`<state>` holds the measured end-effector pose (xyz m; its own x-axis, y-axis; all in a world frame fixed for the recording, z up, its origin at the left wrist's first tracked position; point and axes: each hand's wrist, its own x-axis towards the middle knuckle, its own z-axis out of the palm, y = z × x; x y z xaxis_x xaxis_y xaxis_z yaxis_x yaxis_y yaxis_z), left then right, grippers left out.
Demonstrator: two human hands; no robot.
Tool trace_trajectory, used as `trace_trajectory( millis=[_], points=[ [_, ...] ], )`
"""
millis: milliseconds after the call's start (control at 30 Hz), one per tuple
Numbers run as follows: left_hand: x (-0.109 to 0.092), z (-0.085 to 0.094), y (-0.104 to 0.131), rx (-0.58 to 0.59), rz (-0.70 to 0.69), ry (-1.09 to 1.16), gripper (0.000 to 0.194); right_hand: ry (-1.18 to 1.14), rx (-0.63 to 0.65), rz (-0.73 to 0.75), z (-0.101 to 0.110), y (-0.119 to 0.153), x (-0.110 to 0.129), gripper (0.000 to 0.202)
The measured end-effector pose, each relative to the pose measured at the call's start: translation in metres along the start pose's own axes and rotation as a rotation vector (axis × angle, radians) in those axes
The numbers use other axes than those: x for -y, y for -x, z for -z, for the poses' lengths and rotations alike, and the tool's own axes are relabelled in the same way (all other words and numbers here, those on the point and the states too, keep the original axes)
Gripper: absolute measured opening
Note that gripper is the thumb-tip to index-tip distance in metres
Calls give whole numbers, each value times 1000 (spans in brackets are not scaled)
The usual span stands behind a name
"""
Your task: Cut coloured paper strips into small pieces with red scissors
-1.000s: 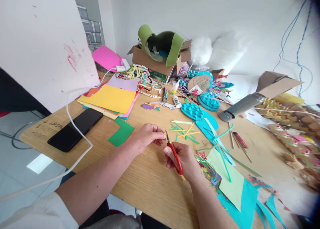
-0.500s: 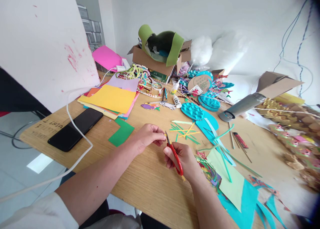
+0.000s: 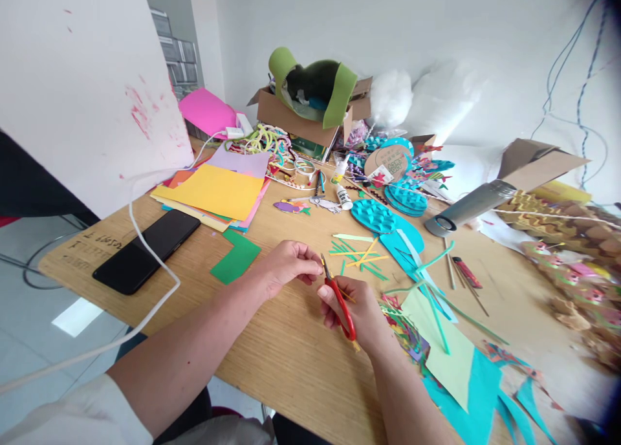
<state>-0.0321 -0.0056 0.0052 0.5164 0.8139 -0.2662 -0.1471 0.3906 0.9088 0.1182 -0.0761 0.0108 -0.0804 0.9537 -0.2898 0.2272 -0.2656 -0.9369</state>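
Observation:
My right hand (image 3: 352, 306) is wrapped round the red-handled scissors (image 3: 343, 309), whose tips point up and away beside my left fingertips. In a pinch, my left hand (image 3: 294, 264) holds a small yellow paper piece (image 3: 323, 262) at the scissor tips. A thin yellow strip (image 3: 347, 295) shows by the scissors and my right hand. Just beyond my hands, several thin green and yellow paper strips (image 3: 361, 257) lie crossed on the wooden table (image 3: 286, 348). A cut green sheet (image 3: 236, 257) lies left of my left hand.
At left are a black phone (image 3: 145, 251), a white cable (image 3: 169, 290) and a stack of coloured paper (image 3: 218, 193). Glue bottles (image 3: 343, 198) stand behind the strips. A metal bottle (image 3: 470, 206), blue paper (image 3: 466, 393) and egg cartons (image 3: 557, 218) lie to the right.
A thin yellow strip now shows beside the scissors, over my right hand. Both hands have stayed in nearly the same place.

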Motion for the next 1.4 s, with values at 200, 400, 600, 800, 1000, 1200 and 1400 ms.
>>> trace_trajectory(
  millis=[200,400,600,800,1000,1200,1400],
  points=[
    [-3,-1,1,17,15,14,24,3,-6,9,0,0,1,44],
    [-4,-1,2,-14,35,-34,27,56,-19,12,0,-1,-1,43],
    [-3,-2,1,-65,21,-13,11,101,-19,18,1,-2,-3,43],
    [-2,-2,0,-35,-4,-16,14,43,26,66,2,-2,-4,41],
    [-1,-2,0,-13,-18,-24,16,6,39,72,1,-1,-4,42],
    [0,-1,0,-1,-20,-30,17,21,28,64,0,-1,-3,43],
    [0,-1,-1,-5,-18,-18,17,28,22,51,0,-2,-3,46]
  ],
)
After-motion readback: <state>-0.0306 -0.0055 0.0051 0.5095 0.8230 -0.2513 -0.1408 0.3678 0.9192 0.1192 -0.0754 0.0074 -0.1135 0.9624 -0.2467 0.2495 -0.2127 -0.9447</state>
